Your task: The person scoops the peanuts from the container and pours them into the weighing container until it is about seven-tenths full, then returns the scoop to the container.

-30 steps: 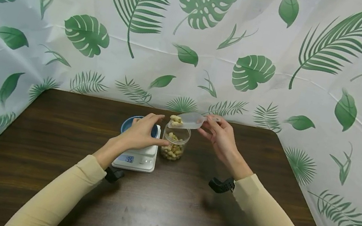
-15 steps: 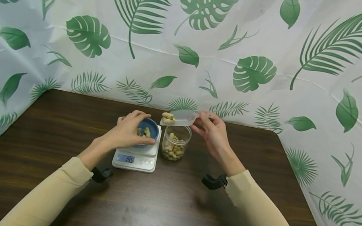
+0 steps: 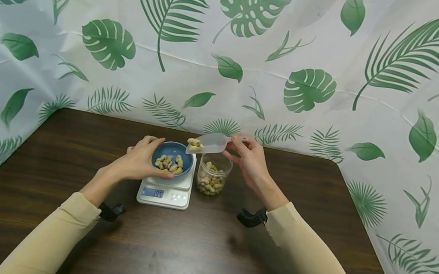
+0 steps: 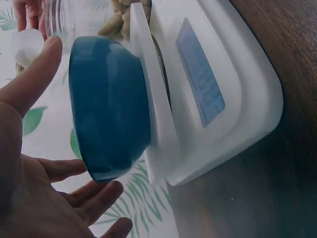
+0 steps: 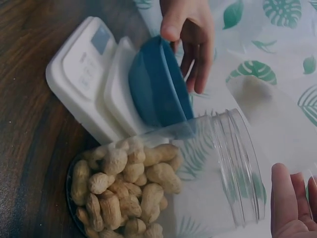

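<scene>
My left hand [image 3: 137,159] is at the left side of a blue bowl [image 4: 109,109], thumb and fingers spread around its rim; firm contact cannot be told. Several unshelled peanuts [image 3: 170,163] lie in the bowl, which sits on a white kitchen scale [image 3: 163,198] reading about 195. My right hand [image 3: 248,159] pinches the handle of a translucent scoop [image 3: 214,143]. A few peanuts rest at the scoop's tip, above the bowl's right rim. Below the scoop stands a clear jar [image 5: 213,148], partly filled with peanuts.
Dark wood-grain table [image 3: 197,260] lies under everything. A white sheet with green leaf prints [image 3: 228,89] hangs behind the table and along its sides. The jar stands close against the scale's right side.
My left hand has drawn back leftward from over the bowl to its left side, uncovering the peanuts inside. My right hand has carried the scoop leftward from above the jar to the bowl's edge.
</scene>
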Action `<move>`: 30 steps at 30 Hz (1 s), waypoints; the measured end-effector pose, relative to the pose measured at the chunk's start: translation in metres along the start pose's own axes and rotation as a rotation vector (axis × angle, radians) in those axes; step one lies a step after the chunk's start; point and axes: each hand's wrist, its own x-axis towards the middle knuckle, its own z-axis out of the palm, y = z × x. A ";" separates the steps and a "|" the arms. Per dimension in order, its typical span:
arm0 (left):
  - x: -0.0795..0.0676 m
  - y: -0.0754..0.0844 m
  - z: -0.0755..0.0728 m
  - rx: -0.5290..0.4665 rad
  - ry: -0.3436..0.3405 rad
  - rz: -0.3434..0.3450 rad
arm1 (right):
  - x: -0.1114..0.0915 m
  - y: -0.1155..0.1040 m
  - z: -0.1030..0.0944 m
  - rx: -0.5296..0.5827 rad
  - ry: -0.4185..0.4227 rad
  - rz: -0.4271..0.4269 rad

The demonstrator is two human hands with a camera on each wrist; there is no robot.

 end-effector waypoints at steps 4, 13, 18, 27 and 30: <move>-0.001 -0.003 0.000 0.015 -0.022 -0.002 | -0.001 0.000 0.003 -0.010 -0.009 -0.007; 0.001 -0.007 0.002 0.002 -0.042 0.006 | -0.001 0.003 0.008 -0.122 -0.042 -0.071; 0.000 -0.007 0.002 -0.005 -0.038 0.005 | -0.002 0.002 0.009 -0.170 -0.055 -0.105; 0.000 -0.007 0.003 -0.018 -0.034 -0.001 | -0.005 -0.003 0.014 -0.269 -0.083 -0.178; 0.000 -0.007 0.002 -0.016 -0.034 0.001 | -0.005 -0.004 0.015 -0.297 -0.086 -0.190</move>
